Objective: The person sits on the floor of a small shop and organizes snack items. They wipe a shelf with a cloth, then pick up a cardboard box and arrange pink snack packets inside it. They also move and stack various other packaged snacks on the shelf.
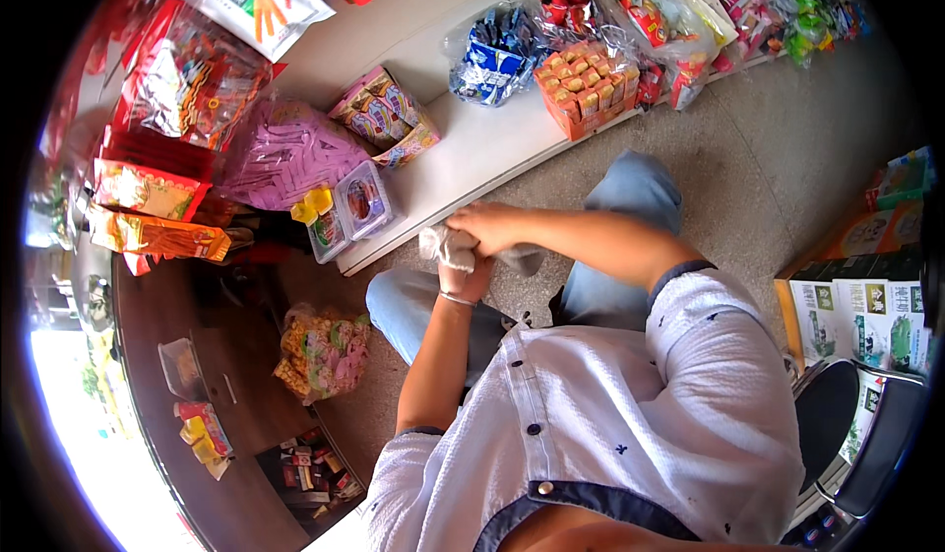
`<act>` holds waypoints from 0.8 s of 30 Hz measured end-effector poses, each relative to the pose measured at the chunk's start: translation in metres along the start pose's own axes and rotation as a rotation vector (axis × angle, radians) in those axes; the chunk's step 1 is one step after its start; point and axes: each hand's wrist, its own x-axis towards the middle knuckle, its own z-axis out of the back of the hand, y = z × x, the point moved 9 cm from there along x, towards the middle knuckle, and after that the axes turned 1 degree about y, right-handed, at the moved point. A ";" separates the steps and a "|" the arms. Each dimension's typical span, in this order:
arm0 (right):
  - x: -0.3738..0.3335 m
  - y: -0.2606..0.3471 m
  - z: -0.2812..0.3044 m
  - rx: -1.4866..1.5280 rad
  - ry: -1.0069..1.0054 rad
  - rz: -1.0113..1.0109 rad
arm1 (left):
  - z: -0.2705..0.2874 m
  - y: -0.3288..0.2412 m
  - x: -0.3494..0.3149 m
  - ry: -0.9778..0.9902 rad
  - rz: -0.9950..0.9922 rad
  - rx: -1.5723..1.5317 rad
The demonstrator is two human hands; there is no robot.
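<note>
White textured cloth shirt with dark-blue trim is seen nearest the camera. At the left, a bulging pink-and-yellow plastic bag is seen beside the brown wooden counter. Farther right, an opened clear plastic container is set at the near end of the long white shelf. Next, a crumpled greyish-white cloth is held before the shelf edge, bunched at the fingers, to the left of the right hand and above the left. Both are closed on it, neither clearly nearer; its long axis cannot be told. Rightward, small packets are stacked in an orange cardboard box.
</note>
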 end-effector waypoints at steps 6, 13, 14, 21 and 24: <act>0.001 -0.067 0.060 0.113 -0.001 -0.210 | -0.031 -0.008 0.039 -0.200 0.170 0.287; -0.028 -0.110 0.113 0.040 -0.174 -0.514 | -0.002 -0.022 0.134 -0.210 0.162 0.422; -0.033 -0.113 0.117 0.012 -0.205 -0.533 | 0.004 -0.023 0.151 -0.219 0.166 0.431; -0.066 -0.128 0.126 0.221 -0.267 -0.567 | 0.033 0.000 0.320 -0.304 0.196 0.892; -0.066 -0.127 0.115 0.268 -0.315 -0.544 | 0.017 0.010 0.390 -0.156 0.020 1.263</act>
